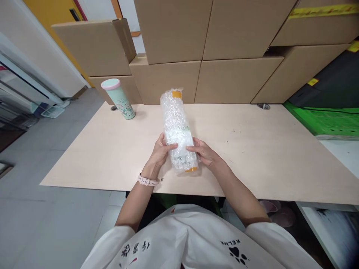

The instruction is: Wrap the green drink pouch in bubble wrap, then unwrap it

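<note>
Both hands (159, 152) (206, 153), fingers (171, 147) curled, clasp a wrapped bundle (178, 125), perhaps lifted, near the roomy tabletop's (266, 160) edge

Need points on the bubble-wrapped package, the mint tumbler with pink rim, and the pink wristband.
bubble-wrapped package (178, 125), head view, middle of the wrapped body
mint tumbler (121, 101), head view, middle of the side wall
pink wristband (147, 181), head view, strap on the left wrist

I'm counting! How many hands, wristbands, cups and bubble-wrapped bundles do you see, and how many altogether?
Hands: 2, the left hand and the right hand
Wristband: 1
Cup: 1
Bubble-wrapped bundle: 1
Total: 5
</note>
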### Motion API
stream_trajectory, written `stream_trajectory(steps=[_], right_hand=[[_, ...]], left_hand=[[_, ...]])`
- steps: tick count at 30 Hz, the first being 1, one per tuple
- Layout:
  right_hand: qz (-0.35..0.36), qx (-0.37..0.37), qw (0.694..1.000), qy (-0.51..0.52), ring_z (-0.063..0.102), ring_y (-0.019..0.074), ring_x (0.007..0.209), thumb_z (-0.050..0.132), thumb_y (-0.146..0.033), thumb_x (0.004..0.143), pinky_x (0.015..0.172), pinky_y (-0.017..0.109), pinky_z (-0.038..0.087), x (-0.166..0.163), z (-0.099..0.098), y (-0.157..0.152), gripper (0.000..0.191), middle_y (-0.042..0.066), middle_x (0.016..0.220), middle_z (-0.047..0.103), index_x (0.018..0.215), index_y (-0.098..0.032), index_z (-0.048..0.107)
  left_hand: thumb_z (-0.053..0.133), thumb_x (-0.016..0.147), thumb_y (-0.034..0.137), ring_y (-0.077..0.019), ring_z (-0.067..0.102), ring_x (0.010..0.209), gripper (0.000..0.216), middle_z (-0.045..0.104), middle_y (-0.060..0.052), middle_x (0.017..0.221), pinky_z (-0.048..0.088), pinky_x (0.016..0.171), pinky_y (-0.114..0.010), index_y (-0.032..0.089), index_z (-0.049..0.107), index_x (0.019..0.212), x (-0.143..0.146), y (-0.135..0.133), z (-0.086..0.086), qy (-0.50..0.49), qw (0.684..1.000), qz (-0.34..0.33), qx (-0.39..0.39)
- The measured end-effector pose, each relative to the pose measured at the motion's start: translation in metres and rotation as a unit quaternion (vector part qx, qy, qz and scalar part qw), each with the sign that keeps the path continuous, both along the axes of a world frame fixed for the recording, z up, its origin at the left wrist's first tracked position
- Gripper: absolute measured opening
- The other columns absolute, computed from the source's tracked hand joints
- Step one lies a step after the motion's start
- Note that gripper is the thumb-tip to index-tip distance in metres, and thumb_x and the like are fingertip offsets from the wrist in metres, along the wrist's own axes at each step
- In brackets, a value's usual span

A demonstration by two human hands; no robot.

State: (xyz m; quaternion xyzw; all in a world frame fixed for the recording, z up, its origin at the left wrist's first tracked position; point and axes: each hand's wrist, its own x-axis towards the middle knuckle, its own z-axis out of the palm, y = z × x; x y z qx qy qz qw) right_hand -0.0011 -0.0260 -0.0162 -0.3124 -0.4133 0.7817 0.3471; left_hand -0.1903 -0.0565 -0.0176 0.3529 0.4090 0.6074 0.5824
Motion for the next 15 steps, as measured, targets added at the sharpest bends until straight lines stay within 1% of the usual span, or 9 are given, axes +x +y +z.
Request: stream_trajectory(steps=[3,5,6,8,10,11,12,13,15], right_hand=[[-0.038,0.013,0.999,0.018,0.064,0.0312,0.119,0.087,-0.023,0.063,0.105,0.048,0.051,0.000,0.003,0.000,0.080,0.007,0.129,0.069,0.136,-0.027,0.056],[-0.062,0.023,0.998,0.021,0.061,0.0316,0.124,0.086,-0.022,0.062,0.107,0.050,0.049,0.002,0.005,0.001,0.086,0.006,0.135,0.066,0.140,-0.029,0.051],[-0.068,0.028,0.997,0.021,0.059,0.0318,0.127,0.085,-0.022,0.061,0.108,0.050,0.049,0.004,0.007,0.001,0.088,0.006,0.139,0.063,0.142,-0.029,0.050],[-0.066,0.031,0.997,0.019,0.057,0.0319,0.130,0.084,-0.022,0.062,0.109,0.051,0.049,0.007,0.010,0.000,0.092,0.006,0.146,0.057,0.145,-0.031,0.046],[-0.034,0.026,0.999,0.020,0.059,0.0318,0.128,0.083,-0.022,0.063,0.105,0.051,0.051,0.008,0.013,-0.003,0.093,0.006,0.149,0.055,0.147,-0.032,0.044],[-0.005,0.023,0.999,0.025,0.060,0.0316,0.125,0.082,-0.022,0.064,0.103,0.051,0.052,0.008,0.015,-0.004,0.092,0.006,0.148,0.055,0.147,-0.032,0.044],[0.029,0.023,0.999,0.035,0.062,0.0311,0.122,0.081,-0.022,0.064,0.100,0.050,0.054,0.008,0.017,-0.007,0.090,0.006,0.147,0.056,0.146,-0.032,0.045],[0.064,0.026,0.996,0.050,0.064,0.0304,0.120,0.081,-0.021,0.064,0.098,0.048,0.056,0.008,0.019,-0.009,0.089,0.006,0.146,0.057,0.145,-0.032,0.046],[0.115,0.039,0.989,0.084,0.065,0.0288,0.116,0.081,-0.020,0.065,0.093,0.044,0.058,0.008,0.022,-0.013,0.086,0.006,0.141,0.061,0.143,-0.031,0.048]], left_hand=[[0.081,0.075,0.031,-0.0315,0.061,0.124,0.081,0.063,-0.015,0.137,0.049,0.104,-0.047,0.023,0.043,0.146,-0.009,-0.005,0.004,0.108,0.993,-0.002,0.037],[0.065,0.088,0.034,-0.0321,0.048,0.139,0.081,0.048,-0.014,0.153,0.044,0.110,-0.052,0.031,0.023,0.158,-0.023,-0.008,0.010,0.243,0.964,0.043,0.099],[0.060,0.090,0.031,-0.0316,0.035,0.149,0.082,0.035,-0.011,0.162,0.038,0.115,-0.053,0.034,0.016,0.160,-0.032,-0.009,0.015,0.329,0.930,0.065,0.151],[0.058,0.088,0.023,-0.0332,0.004,0.158,0.083,0.013,-0.007,0.171,0.016,0.124,-0.058,0.031,0.018,0.160,-0.050,-0.009,0.026,0.526,0.811,0.088,0.242],[0.057,0.085,0.015,-0.0338,-0.005,0.157,0.079,0.015,-0.006,0.170,-0.003,0.124,-0.062,0.029,0.030,0.158,-0.066,-0.006,0.039,0.659,0.691,0.076,0.286],[0.058,0.083,0.013,-0.0340,-0.004,0.157,0.079,0.017,-0.006,0.170,-0.007,0.123,-0.063,0.028,0.034,0.156,-0.071,-0.004,0.046,0.701,0.647,0.060,0.295],[0.059,0.082,0.013,-0.0343,-0.002,0.157,0.077,0.019,-0.006,0.169,-0.010,0.123,-0.063,0.028,0.037,0.155,-0.076,-0.002,0.053,0.725,0.620,0.047,0.297],[0.061,0.081,0.015,-0.0349,0.002,0.157,0.075,0.022,-0.007,0.169,-0.011,0.122,-0.063,0.027,0.041,0.153,-0.078,0.000,0.060,0.735,0.610,0.037,0.295],[0.067,0.080,0.023,-0.0367,0.011,0.156,0.071,0.030,-0.008,0.166,-0.007,0.123,-0.064,0.027,0.047,0.149,-0.078,0.002,0.073,0.720,0.631,0.024,0.288]])
